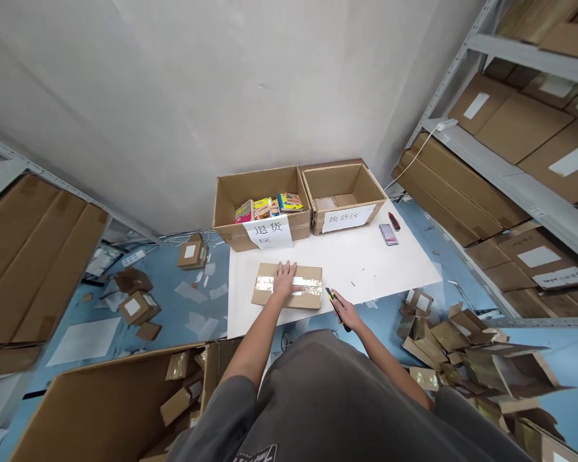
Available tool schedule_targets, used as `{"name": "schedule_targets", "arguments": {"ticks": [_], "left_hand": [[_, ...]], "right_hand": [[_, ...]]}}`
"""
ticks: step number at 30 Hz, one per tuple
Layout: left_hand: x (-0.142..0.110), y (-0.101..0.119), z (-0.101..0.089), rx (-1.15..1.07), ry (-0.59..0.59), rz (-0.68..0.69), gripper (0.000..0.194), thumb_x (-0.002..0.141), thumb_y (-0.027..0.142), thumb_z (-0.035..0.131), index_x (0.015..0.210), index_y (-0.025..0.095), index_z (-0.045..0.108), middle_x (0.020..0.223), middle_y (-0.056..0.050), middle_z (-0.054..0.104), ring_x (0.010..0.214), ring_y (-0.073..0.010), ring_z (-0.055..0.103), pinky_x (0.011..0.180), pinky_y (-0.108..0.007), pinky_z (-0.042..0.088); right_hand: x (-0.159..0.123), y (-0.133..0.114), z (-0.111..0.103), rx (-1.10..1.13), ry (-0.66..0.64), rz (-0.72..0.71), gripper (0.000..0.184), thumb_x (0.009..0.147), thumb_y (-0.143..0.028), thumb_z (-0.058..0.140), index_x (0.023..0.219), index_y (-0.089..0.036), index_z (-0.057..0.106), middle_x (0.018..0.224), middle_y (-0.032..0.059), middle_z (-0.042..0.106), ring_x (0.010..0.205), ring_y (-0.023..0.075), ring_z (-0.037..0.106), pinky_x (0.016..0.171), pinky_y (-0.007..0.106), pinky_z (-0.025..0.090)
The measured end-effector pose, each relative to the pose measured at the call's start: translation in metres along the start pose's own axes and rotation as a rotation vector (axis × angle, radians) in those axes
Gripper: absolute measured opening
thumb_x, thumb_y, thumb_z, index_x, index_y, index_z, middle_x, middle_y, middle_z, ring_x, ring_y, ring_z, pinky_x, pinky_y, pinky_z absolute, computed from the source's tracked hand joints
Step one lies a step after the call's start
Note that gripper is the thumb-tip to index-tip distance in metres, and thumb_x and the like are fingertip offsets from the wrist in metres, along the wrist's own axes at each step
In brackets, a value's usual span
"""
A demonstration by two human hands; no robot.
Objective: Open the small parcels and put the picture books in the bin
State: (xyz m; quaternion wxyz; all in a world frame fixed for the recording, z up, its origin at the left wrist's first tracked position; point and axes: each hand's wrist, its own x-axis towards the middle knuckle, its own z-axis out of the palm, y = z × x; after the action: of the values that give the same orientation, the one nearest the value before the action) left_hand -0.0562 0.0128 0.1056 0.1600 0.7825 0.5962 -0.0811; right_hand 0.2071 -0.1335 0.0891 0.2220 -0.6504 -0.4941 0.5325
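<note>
A taped cardboard box (264, 296) lies flat near the front edge of the white table (390, 269). My left hand (285, 280) rests on its top with the fingers spread over the shiny tape. Just right of the box, my right hand (347, 312) grips a black and yellow utility knife (336, 304). The knife points up toward the box's right end, apart from it. Behind the box stand two open cartons with handwritten paper signs: the left carton (228, 236) holds several colourful small boxes (270, 206), and the right carton (380, 200) stands beside it.
A red object (394, 221) and a blurred purple item (388, 235) lie at the table's right. Opened cardboard boxes (462, 346) pile on the floor at right. A large carton (110, 404) with small boxes stands at lower left. Shelves (491, 173) with cartons flank both sides.
</note>
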Motion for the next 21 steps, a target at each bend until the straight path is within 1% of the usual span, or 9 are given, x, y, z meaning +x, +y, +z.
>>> {"name": "schedule_targets", "arguments": {"ticks": [2, 4, 6, 8, 12, 15, 19, 20, 21], "left_hand": [[0.008, -0.003, 0.004, 0.013, -0.028, -0.027, 0.112, 0.076, 0.068, 0.074, 0.166, 0.033, 0.018, 0.174, -0.014, 0.018, 0.16, -0.0421, 0.006, 0.123, -0.059, 0.021], [0.012, -0.005, 0.007, 0.016, -0.023, -0.015, 0.106, 0.08, 0.067, 0.072, 0.166, 0.033, 0.02, 0.173, -0.015, 0.02, 0.16, -0.0423, 0.008, 0.123, -0.061, 0.019], [0.012, -0.007, 0.01, 0.016, 0.01, 0.026, 0.096, 0.085, 0.067, 0.067, 0.165, 0.031, 0.026, 0.172, -0.015, 0.024, 0.16, -0.0419, 0.011, 0.123, -0.06, 0.019], [0.008, -0.009, 0.012, 0.018, 0.065, 0.064, 0.09, 0.088, 0.067, 0.063, 0.163, 0.03, 0.031, 0.171, -0.015, 0.027, 0.16, -0.0407, 0.011, 0.124, -0.059, 0.018], [-0.004, -0.013, 0.02, 0.014, 0.152, 0.077, 0.086, 0.087, 0.066, 0.065, 0.161, 0.034, 0.035, 0.169, -0.012, 0.033, 0.16, -0.0388, 0.01, 0.124, -0.06, 0.017], [-0.01, -0.014, 0.026, 0.016, 0.164, 0.087, 0.086, 0.086, 0.066, 0.067, 0.16, 0.036, 0.036, 0.168, -0.01, 0.035, 0.161, -0.0373, 0.009, 0.125, -0.06, 0.015], [-0.012, -0.014, 0.03, 0.015, 0.163, 0.099, 0.084, 0.087, 0.065, 0.066, 0.16, 0.035, 0.037, 0.168, -0.009, 0.035, 0.161, -0.0365, 0.007, 0.126, -0.06, 0.011], [-0.012, -0.014, 0.031, 0.013, 0.163, 0.098, 0.083, 0.088, 0.065, 0.065, 0.16, 0.034, 0.037, 0.169, -0.009, 0.034, 0.161, -0.0366, 0.007, 0.127, -0.06, 0.011], [-0.011, -0.014, 0.031, 0.009, 0.162, 0.096, 0.083, 0.087, 0.064, 0.066, 0.16, 0.034, 0.038, 0.169, -0.01, 0.034, 0.161, -0.0368, 0.007, 0.127, -0.061, 0.01]], "right_hand": [[0.003, -0.007, 0.001, -0.145, 0.033, -0.047, 0.059, 0.105, -0.056, 0.031, 0.158, -0.032, 0.047, 0.087, 0.0012, 0.071, 0.067, 0.0187, 0.065, 0.072, 0.031, 0.054], [0.007, -0.012, 0.002, -0.318, 0.063, -0.124, 0.053, 0.106, -0.05, 0.035, 0.152, -0.034, 0.055, 0.101, 0.004, 0.074, 0.088, 0.0226, 0.069, 0.083, 0.032, 0.052], [0.011, -0.015, 0.003, -0.456, 0.08, -0.175, 0.05, 0.105, -0.045, 0.039, 0.151, -0.033, 0.056, 0.111, 0.0063, 0.072, 0.102, 0.0244, 0.067, 0.089, 0.032, 0.049], [0.015, -0.017, 0.002, -0.554, 0.083, -0.179, 0.05, 0.106, -0.042, 0.041, 0.153, -0.032, 0.053, 0.113, 0.0074, 0.07, 0.102, 0.0242, 0.066, 0.087, 0.029, 0.047], [0.02, -0.021, 0.001, -0.715, 0.088, -0.193, 0.049, 0.107, -0.043, 0.045, 0.155, -0.035, 0.049, 0.115, 0.0074, 0.064, 0.091, 0.0211, 0.065, 0.079, 0.026, 0.043], [0.023, -0.024, 0.009, -0.794, 0.087, -0.206, 0.049, 0.107, -0.042, 0.046, 0.155, -0.037, 0.046, 0.118, 0.0079, 0.06, 0.088, 0.0201, 0.064, 0.078, 0.026, 0.043], [0.029, -0.022, 0.024, -0.866, 0.115, -0.156, 0.051, 0.109, -0.04, 0.042, 0.159, -0.038, 0.039, 0.122, 0.0107, 0.06, 0.092, 0.0228, 0.066, 0.081, 0.029, 0.046], [0.03, -0.02, 0.022, -0.866, 0.123, -0.132, 0.052, 0.108, -0.04, 0.043, 0.16, -0.039, 0.038, 0.122, 0.0115, 0.061, 0.094, 0.024, 0.066, 0.082, 0.03, 0.046], [0.031, -0.018, 0.016, -0.854, 0.142, -0.083, 0.054, 0.108, -0.04, 0.044, 0.161, -0.038, 0.036, 0.121, 0.0124, 0.062, 0.095, 0.0253, 0.067, 0.083, 0.031, 0.047]]}}
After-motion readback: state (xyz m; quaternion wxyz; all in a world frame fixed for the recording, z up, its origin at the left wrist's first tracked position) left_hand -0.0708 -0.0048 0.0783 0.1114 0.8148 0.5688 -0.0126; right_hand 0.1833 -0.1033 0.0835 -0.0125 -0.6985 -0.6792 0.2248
